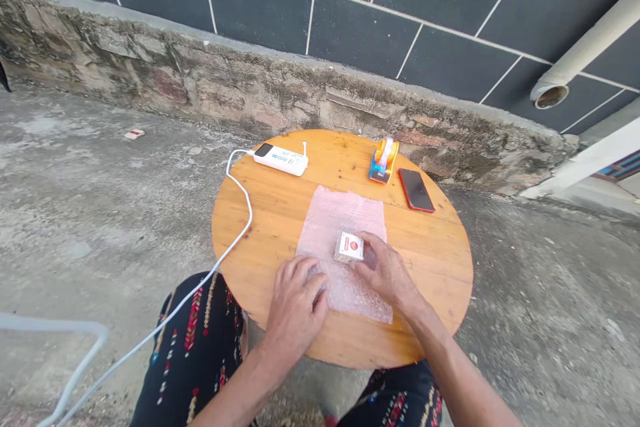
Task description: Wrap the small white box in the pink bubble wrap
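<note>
**Two hands at a box on bubble wrap**

The right hand (pixel 387 268) reaches in from the right, its thumb and forefinger parted by roughly the depth of the small white box (pixel 349 247) and meeting its right side. Wrap shows in the gap behind the fingertips; whether they clamp the box or merely steady it cannot be told. The box is over the middle of the bubble wrap (pixel 345 210), red print facing up. The left hand (pixel 296 300) lies palm down at the wrap's near left edge, fingers loosely bent, the thumb a narrow gap from the forefinger; whether it pinches the wrap cannot be told. The wrap lies flat on the round table (pixel 435 260). Beyond it stands the tape dispenser (pixel 384 160), with the phone (pixel 417 190) just to its right; the white device (pixel 281 159) lies at far left, joined to a cable (pixel 249 213).
</note>
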Demonstrator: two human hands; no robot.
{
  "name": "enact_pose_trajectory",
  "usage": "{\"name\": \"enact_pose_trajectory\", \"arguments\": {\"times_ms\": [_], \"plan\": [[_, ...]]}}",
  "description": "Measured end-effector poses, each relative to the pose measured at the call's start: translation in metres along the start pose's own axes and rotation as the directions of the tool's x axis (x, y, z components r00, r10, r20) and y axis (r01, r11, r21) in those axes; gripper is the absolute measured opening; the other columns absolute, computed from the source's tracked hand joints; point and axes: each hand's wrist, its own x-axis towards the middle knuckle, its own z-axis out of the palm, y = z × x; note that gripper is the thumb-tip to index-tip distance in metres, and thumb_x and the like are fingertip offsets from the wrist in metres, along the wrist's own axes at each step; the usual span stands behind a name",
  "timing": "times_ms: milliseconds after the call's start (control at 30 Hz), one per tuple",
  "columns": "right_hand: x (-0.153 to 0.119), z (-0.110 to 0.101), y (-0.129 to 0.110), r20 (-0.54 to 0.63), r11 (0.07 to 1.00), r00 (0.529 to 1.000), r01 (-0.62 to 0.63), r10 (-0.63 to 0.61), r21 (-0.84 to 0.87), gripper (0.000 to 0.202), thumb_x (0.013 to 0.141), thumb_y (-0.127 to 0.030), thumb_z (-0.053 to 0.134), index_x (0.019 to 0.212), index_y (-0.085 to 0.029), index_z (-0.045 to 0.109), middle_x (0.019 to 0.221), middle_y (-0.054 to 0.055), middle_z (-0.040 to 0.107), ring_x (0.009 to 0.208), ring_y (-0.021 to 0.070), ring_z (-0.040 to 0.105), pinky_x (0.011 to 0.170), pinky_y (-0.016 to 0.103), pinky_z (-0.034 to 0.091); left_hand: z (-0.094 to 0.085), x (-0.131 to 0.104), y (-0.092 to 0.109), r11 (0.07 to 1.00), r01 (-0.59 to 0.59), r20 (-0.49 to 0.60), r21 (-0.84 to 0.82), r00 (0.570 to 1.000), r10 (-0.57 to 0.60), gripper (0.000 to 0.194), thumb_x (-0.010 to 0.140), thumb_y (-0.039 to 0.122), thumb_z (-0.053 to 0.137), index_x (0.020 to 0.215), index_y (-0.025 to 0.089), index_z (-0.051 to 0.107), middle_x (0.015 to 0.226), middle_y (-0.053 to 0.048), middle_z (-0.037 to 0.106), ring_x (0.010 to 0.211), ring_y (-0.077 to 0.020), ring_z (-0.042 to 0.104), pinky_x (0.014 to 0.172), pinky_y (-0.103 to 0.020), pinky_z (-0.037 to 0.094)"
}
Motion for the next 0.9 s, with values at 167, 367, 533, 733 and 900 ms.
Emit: {"name": "enact_pose_trajectory", "arguments": {"times_ms": [167, 367, 533, 733, 900], "plan": [[0.002, 0.001, -0.001, 0.005, 1.000, 1.000, 0.006, -0.006, -0.031, 0.051, 0.074, -0.017, 0.065, 0.123, -0.018, 0.050, 0.119, 0.010, 0.063, 0.107, 0.0263, 0.059, 0.091, 0.043, 0.046, 0.000, 0.000, 0.000, 1.000, -0.004, 0.003, -0.006, 1.000, 0.004, 0.016, 0.079, 0.009, 0.055, 0.088, 0.019, 0.064, 0.112, -0.008, 0.060, 0.111, -0.0264, 0.048, 0.097, -0.046, 0.039], [-0.005, -0.001, -0.001, -0.013, 0.995, 0.995, 0.097, -0.097, -0.032, 0.056, 0.079, -0.021, 0.064, 0.131, -0.021, 0.043, 0.127, 0.011, 0.056, 0.115, 0.0264, 0.054, 0.095, 0.045, 0.044, -0.001, 0.000, -0.001, 1.000, -0.014, -0.007, -0.012, 1.000, 0.013, 0.016, 0.079, 0.010, 0.056, 0.089, 0.019, 0.065, 0.112, -0.008, 0.060, 0.110, -0.0266, 0.048, 0.097, -0.046, 0.039], [-0.024, -0.015, 0.000, -0.121, 0.982, 0.976, 0.176, -0.183, -0.064, 0.048, 0.085, -0.026, 0.059, 0.130, -0.024, 0.044, 0.131, 0.010, 0.051, 0.123, 0.0260, 0.047, 0.101, 0.046, 0.040, -0.001, 0.000, 0.000, 1.000, -0.018, -0.008, -0.025, 1.000, 0.017, 0.019, 0.078, 0.009, 0.055, 0.090, 0.020, 0.065, 0.112, -0.007, 0.060, 0.111, -0.0265, 0.048, 0.096, -0.046, 0.040], [-0.018, -0.012, 0.000, -0.105, 0.978, 0.973, 0.204, -0.206, -0.032, 0.049, 0.083, -0.021, 0.059, 0.130, -0.022, 0.044, 0.131, 0.011, 0.051, 0.124, 0.0240, 0.046, 0.103, 0.043, 0.039, 0.000, -0.001, -0.002, 0.999, -0.049, -0.039, 0.002, 0.998, 0.049, 0.020, 0.078, 0.008, 0.055, 0.090, 0.020, 0.065, 0.111, -0.008, 0.060, 0.110, -0.0274, 0.049, 0.096, -0.047, 0.040], [-0.001, -0.001, 0.000, -0.077, 0.988, 0.986, 0.142, -0.146, -0.056, 0.053, 0.078, -0.018, 0.061, 0.129, -0.019, 0.047, 0.124, 0.011, 0.059, 0.113, 0.0264, 0.055, 0.096, 0.045, 0.044, 0.000, -0.001, -0.002, 0.998, -0.055, -0.025, 0.019, 0.998, 0.055, 0.020, 0.077, 0.009, 0.055, 0.090, 0.020, 0.065, 0.110, -0.008, 0.060, 0.110, -0.0269, 0.050, 0.095, -0.046, 0.041]]}}
